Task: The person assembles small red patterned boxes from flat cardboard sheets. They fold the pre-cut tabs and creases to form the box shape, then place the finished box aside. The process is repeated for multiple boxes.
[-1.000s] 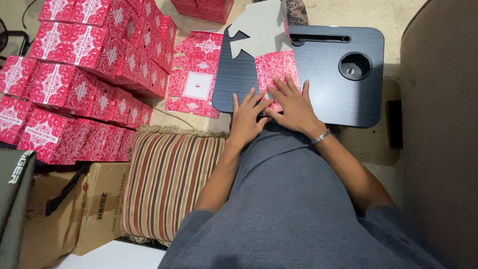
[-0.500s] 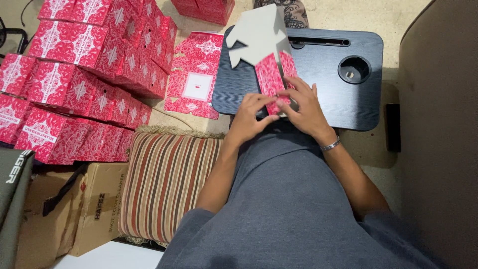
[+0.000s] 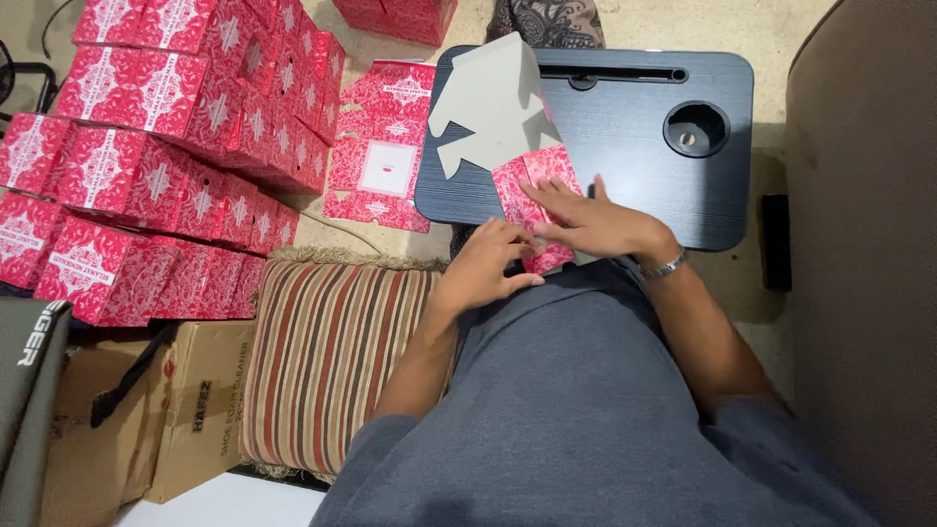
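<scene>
At the left, finished red patterned boxes (image 3: 166,146) are stacked shut, their contents hidden. On the black lap tray (image 3: 644,146), a red box blank (image 3: 532,185) is being folded, pinched by the left hand (image 3: 488,268) and pressed flat under the spread right hand (image 3: 595,224). Creasing the grey flaps (image 3: 488,102) seems needed next.

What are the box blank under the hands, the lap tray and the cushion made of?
Box blank: thin card, likely; red patterned print, plain grey back, creased flaps. Lap tray: black, faint wood grain, probably laminate or plastic. Cushion: striped woven fabric, fringed edge.
</scene>
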